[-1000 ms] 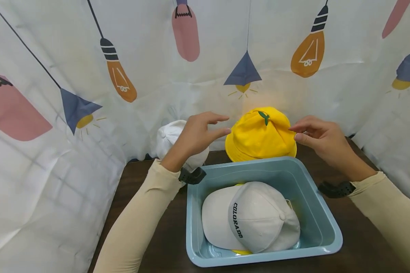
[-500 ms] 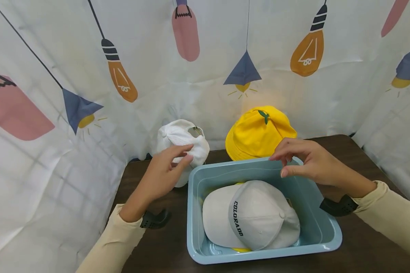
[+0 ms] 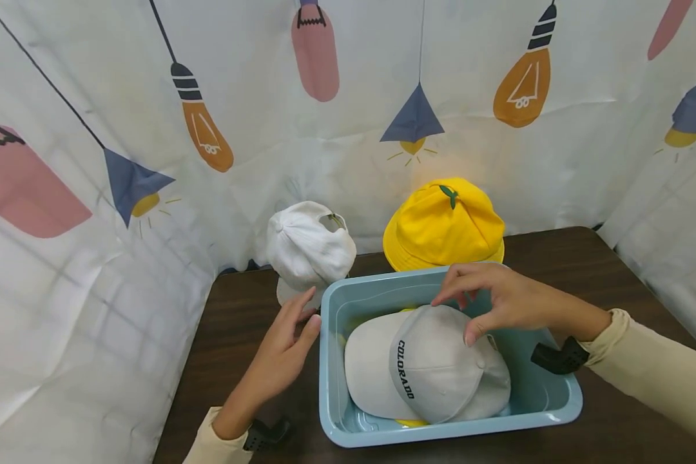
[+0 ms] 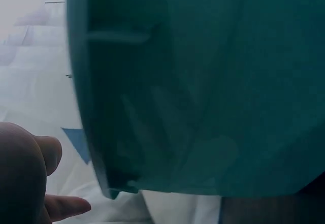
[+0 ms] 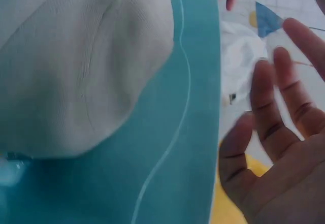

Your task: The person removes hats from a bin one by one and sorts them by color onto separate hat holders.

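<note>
In the head view a pale baseball cap [image 3: 435, 367] lettered COLORADO lies in a blue plastic bin [image 3: 327, 386], its visor to the left; slivers of yellow show beneath it. My right hand [image 3: 493, 293] hovers over the cap, fingers loosely bent, gripping nothing. Left of the bin is my left hand [image 3: 275, 357], fingers spread and holding nothing, its fingertips close to the rim. The left wrist view has the bin's outer wall [image 4: 203, 92] beside the left thumb and a finger. The right wrist view shows the right hand's loose fingers [image 5: 264, 99] above the bin.
Behind the bin a yellow bucket hat [image 3: 443, 225] with a green sprout sits on the dark wooden table [image 3: 562, 258]. A white baseball cap [image 3: 310, 241] rests at the back left. A patterned curtain [image 3: 336, 154] surrounds the table.
My right hand has come from the yellow hat's right side toward me, over the bin. My left hand has withdrawn from between the hats to the bin's left side. The hats and bin stay put.
</note>
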Demonstrator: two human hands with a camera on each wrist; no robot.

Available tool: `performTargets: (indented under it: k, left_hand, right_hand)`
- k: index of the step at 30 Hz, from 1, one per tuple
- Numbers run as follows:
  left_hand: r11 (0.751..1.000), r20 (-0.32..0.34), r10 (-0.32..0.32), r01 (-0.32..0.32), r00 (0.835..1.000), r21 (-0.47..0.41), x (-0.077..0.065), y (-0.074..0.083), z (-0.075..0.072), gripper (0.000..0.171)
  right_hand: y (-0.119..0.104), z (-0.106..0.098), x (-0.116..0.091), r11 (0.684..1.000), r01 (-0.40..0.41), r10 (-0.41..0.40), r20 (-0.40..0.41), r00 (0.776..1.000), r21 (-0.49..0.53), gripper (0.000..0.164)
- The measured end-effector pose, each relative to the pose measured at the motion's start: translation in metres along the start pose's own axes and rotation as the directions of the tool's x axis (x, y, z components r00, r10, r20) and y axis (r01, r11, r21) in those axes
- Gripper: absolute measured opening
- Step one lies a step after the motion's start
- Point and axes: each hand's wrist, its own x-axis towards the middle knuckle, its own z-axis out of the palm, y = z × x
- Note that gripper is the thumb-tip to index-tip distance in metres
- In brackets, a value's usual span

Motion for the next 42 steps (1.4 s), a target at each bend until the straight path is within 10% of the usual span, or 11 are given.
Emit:
performTargets:
  k: [14,32,42]
  left_hand:
    - [0.98,0.072,-0.04,0.054,0.997,-0.193,-0.008,-0.001,0.022,0.068]
    - [0.983,0.056,-0.027,0.037,0.998,-0.18,-0.009,-0.003,0.022,0.066]
    - [0.983,0.053,-0.026,0.035,0.998,-0.181,-0.01,-0.004,0.022,0.066]
  right_hand:
    - [0.002,0.029,0.01,0.977,-0.179,0.195,0.14,0.971,-0.117,0.072]
    - [-0.007,0.025,0.005,0.92,-0.345,0.391,0.364,0.846,-0.185,0.104]
    - [-0.002,0.026,0.006,0.948,-0.302,0.319,0.273,0.907,-0.104,0.071]
